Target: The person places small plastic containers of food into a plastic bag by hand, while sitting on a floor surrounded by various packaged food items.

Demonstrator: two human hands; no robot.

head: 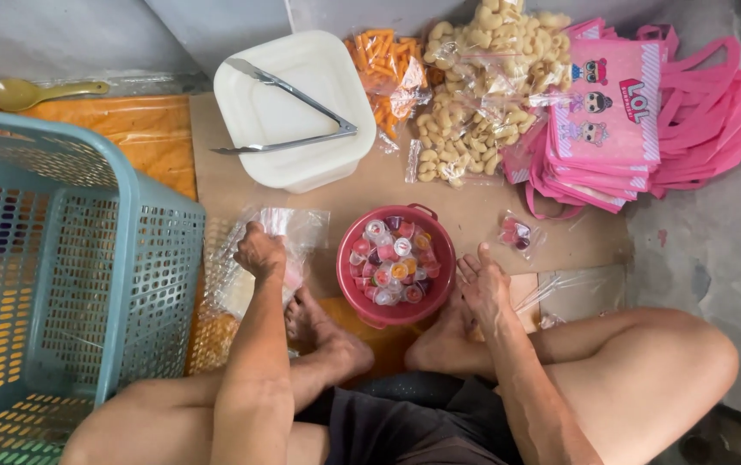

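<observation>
We sat cross-legged on the floor w/ a round red plastic bucket point(362, 297) of small coloured jelly cups between our bare feet; our left hand point(260, 251) was closed on the top of a clear plastic bag point(297, 226), just left of the bucket; our right hand point(482, 280) lay open, fingers spread, palm partly up, empty, touching nothing we could make out, just beside the bucket's right rim; a small clear packet w/ a few jelly cups point(516, 232) lay on the brown cardboard sheet point(388, 185) near that hand; behind the bucket stood a white square plastic tub point(302, 146) w/ metal tongs point(297, 108) across its lid; further right, clear bags of pale puffed snacks point(474, 86), orange stick snacks point(383, 60) & a stack of pink tote bags point(638, 112); a teal perforated plastic basket point(77, 258) at far left, a yellow plastic spoon point(30, 92) behind it.
</observation>
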